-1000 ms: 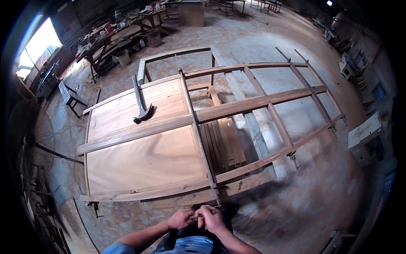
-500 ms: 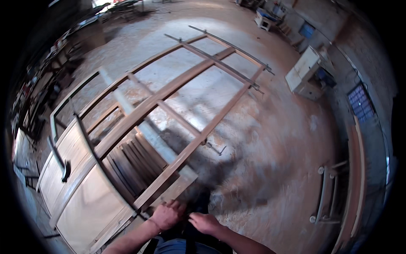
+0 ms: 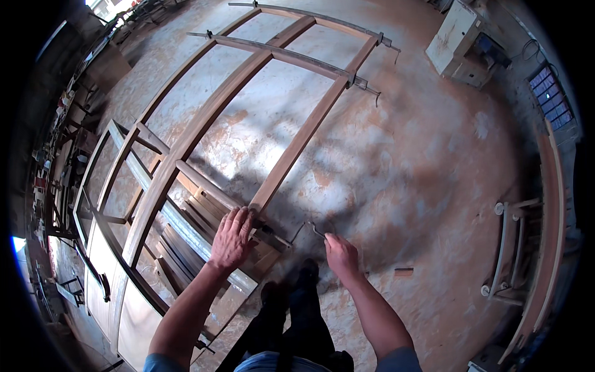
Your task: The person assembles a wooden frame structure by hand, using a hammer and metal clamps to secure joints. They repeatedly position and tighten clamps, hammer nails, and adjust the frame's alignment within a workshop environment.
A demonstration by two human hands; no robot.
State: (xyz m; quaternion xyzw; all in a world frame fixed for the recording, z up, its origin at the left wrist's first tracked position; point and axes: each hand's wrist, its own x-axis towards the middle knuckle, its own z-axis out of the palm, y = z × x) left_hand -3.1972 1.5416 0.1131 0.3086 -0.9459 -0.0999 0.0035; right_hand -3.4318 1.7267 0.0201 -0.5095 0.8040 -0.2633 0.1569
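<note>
A clamp [image 3: 267,230] is seated at the near edge of a wooden frame [image 3: 301,146], its thin crank [image 3: 297,235] jutting out over the floor [image 3: 403,180]. A bent metal rod [image 3: 318,232] is gripped at one end by the right hand [image 3: 342,255], that grip closed tight around it (whether rod and crank are joined cannot be told). The left hand [image 3: 232,240] is laid over the near rail beside the clamp, its fingers extended, nothing visibly clasped. The step in hand is judged to be work at this clamp; for any turning, the rail would need to be kept steady and the rod swung clear of the legs. Beneath the frame, stacked boards [image 3: 180,255] are seen; farther out, two bar clamps [image 3: 351,79] [image 3: 380,38] are set across its far end.
</note>
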